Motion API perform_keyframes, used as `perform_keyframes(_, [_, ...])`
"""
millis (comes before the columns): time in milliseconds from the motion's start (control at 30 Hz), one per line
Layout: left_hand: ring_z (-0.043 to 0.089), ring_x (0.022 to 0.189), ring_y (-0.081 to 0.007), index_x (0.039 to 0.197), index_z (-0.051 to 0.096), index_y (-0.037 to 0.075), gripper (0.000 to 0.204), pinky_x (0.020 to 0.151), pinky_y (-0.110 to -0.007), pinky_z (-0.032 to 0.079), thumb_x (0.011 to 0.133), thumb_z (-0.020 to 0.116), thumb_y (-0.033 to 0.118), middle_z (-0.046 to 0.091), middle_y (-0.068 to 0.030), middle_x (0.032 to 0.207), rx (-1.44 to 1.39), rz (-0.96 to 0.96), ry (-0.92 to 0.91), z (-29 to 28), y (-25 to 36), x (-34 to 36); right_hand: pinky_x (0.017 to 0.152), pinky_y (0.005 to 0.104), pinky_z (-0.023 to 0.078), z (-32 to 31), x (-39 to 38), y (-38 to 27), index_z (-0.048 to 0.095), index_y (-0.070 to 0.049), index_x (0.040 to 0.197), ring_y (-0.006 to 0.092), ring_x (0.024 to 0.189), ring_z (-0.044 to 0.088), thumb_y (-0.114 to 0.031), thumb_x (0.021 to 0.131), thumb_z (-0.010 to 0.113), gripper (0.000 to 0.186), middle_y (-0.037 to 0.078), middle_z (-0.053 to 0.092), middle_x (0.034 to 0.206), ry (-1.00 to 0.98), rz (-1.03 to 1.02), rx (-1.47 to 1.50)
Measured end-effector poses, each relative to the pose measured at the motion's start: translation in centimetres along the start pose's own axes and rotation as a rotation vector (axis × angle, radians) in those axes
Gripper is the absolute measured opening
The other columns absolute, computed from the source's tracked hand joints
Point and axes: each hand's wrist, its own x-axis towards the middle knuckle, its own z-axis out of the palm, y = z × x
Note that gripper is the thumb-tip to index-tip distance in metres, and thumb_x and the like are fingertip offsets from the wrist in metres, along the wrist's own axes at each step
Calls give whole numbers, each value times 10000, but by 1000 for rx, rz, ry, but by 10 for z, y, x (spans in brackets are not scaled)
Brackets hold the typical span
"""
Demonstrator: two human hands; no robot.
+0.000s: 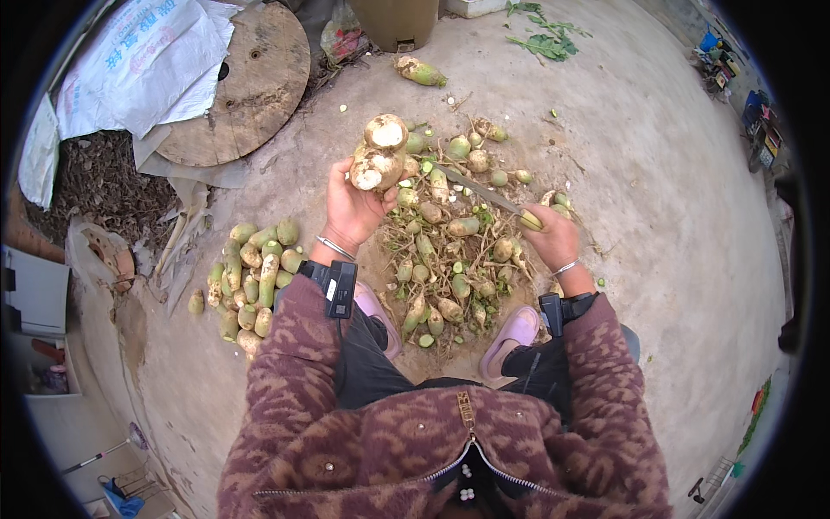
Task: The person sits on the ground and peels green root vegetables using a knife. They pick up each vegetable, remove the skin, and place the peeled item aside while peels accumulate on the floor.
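Observation:
Raised in my left hand [350,206] is a large radish [378,164], with two pale cut faces turned up and my fingers wrapped round its underside. My right hand [555,238] is closed on the yellowish handle of a knife [486,194]. The blade points left, its tip close to the radish; whether they touch I cannot tell. Beneath both hands spreads a pile of green-and-white radishes [462,227] with thin roots and leafy bits. To the left lies a separate heap of trimmed-looking radishes [251,281].
My pink shoes [510,337] flank the near pile. A lone radish [419,71] lies farther off, near a brown bucket [393,22] and green leaves [549,39]. At the far left, a round wooden board [264,82] is partly covered by white sacks [147,65].

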Motion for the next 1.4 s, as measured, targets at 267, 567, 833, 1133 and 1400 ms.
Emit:
perform_keyframes(267, [555, 658, -181, 1176, 562, 56, 550, 553, -299, 425, 908, 343, 483, 667, -196, 1011, 55, -20, -12, 5, -4, 3, 735, 311, 534, 0, 12, -45, 680, -130, 1048, 243, 840, 674, -132, 738, 739, 315, 81, 689, 959, 72, -154, 293])
perform_keyframes(567, [558, 659, -178, 1169, 571, 86, 544, 546, -298, 411, 905, 338, 499, 673, -162, 982, 101, -69, -65, -2, -3, 3, 710, 325, 535, -1, 13, -40, 681, -153, 1033, 252, 808, 667, -133, 741, 729, 296, 64, 685, 932, 43, -201, 220])
perform_keyframes(833, [623, 840, -231, 1195, 557, 81, 541, 614, -336, 457, 904, 349, 486, 661, -119, 1059, 103, -82, -45, 0, -3, 4, 713, 330, 538, 0, 12, -37, 685, -155, 1025, 256, 808, 676, -144, 757, 723, 271, 84, 694, 933, 29, -180, 253])
perform_keyframes(1133, [592, 865, -285, 1193, 554, 4, 615, 719, -384, 476, 877, 365, 497, 630, -175, 1059, 86, -115, -4, 0, -6, 4, 689, 307, 537, -1, 12, -32, 692, -167, 1027, 224, 758, 684, -193, 791, 721, 239, 85, 703, 888, -112, -95, 356])
perform_keyframes(1400, [603, 840, -283, 1177, 571, 4, 619, 717, -390, 475, 879, 364, 505, 646, -173, 1017, 64, -117, 0, 0, -6, 4, 709, 306, 540, -4, 13, -30, 697, -169, 1019, 224, 790, 686, -202, 774, 738, 251, 78, 704, 925, -63, -143, 295])
